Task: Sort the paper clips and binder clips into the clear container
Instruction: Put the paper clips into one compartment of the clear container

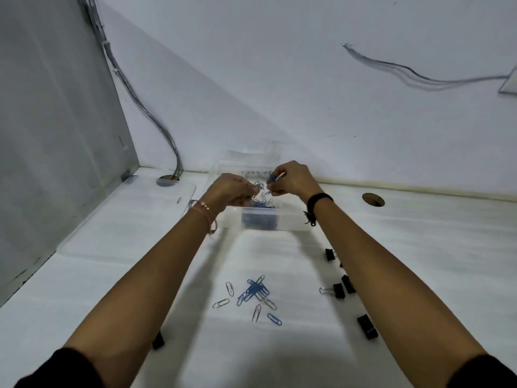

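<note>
The right hand (291, 177) pinches tangled paper clips (270, 179); the left hand (228, 189) seemingly pinches more. The clear container (285, 219) lies straight below both hands' fingertips.

A white bench (419, 247) runs up to a white wall (279, 79), with a grey partition (56, 135) closing the left side. A bundle of grey cables (134, 91) comes down the corner into a round hole (167, 180) in the bench. A second hole (373, 199) sits further right. Loose wires (405, 71) trail across the wall to a plate (510, 85) at the right edge. A clear lid (126, 214) lies flat on the left.
</note>
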